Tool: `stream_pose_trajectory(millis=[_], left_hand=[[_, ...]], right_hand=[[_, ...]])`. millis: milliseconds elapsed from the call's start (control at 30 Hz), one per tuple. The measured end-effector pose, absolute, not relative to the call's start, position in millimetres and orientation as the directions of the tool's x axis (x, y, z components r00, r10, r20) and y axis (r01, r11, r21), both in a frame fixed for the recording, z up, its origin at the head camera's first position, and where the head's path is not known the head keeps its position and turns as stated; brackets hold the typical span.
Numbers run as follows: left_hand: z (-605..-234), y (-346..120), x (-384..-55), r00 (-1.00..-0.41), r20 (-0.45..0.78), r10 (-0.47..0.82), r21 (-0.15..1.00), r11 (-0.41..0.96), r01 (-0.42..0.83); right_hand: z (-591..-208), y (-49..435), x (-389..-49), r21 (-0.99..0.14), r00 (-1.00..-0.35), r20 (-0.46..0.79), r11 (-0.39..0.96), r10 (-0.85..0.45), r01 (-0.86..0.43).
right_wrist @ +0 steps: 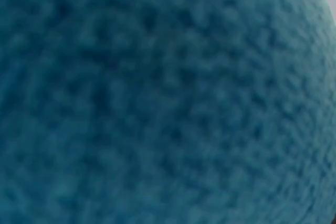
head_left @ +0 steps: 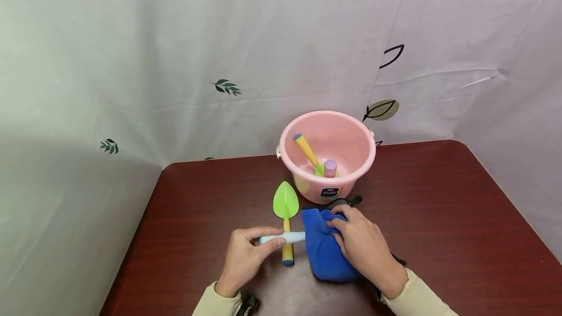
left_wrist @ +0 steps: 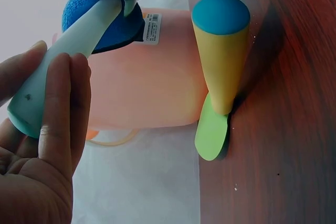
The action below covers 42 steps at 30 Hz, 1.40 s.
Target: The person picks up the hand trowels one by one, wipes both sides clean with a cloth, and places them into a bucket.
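Observation:
My left hand pinches the pale blue handle of a tool between thumb and fingers. In the left wrist view the handle runs up to a shiny part beside the blue cloth, which hides most of the head. My right hand grips that fuzzy blue cloth near its top, fingers curled into its folds. Blue fabric fills the right wrist view. Beneath the held handle lies a hand trowel with a green blade and yellow handle, blade toward the bucket.
A pink bucket stands at the back of the dark red table. Inside it are a yellow-handled green tool and a purple-pink handle. A black strap lies by the bucket's base. Patterned white sheeting hangs behind.

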<state>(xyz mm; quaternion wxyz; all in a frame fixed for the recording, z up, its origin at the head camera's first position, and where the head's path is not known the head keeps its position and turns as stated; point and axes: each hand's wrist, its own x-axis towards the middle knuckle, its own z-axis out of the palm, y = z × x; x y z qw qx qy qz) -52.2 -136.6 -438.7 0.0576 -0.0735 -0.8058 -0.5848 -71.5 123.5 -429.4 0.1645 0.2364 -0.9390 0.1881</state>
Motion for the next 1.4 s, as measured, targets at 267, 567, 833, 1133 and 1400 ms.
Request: stream_pose_trajectory(millis=[267, 567, 833, 1133, 1400], left_hand=[[-440, -139, -53, -0.983, 0.179, 0.044, 0.936, 0.301, 0.184], [-440, -143, -54, -0.98, 0.194, 0.048, 0.931, 0.306, 0.199], [-441, -150, -54, -0.983, 0.18, 0.037, 0.927, 0.329, 0.182], [-440, -157, -54, -0.984, 0.178, 0.014, 0.926, 0.337, 0.172], [-436, -163, -55, -0.981, 0.19, -0.034, 0.936, 0.307, 0.17]], right_hand=[[-430, 129, -75, -0.272, -0.836, 0.403, 0.824, -0.372, -0.497], [-427, 135, -76, -0.272, -0.858, 0.368, 0.841, -0.357, -0.467], [-425, 144, -76, -0.271, -0.869, 0.366, 0.856, -0.332, -0.441], [-423, 156, -78, -0.269, -0.884, 0.359, 0.873, -0.301, -0.407], [-416, 173, -78, -0.289, -0.901, 0.362, 0.89, -0.239, -0.353]])
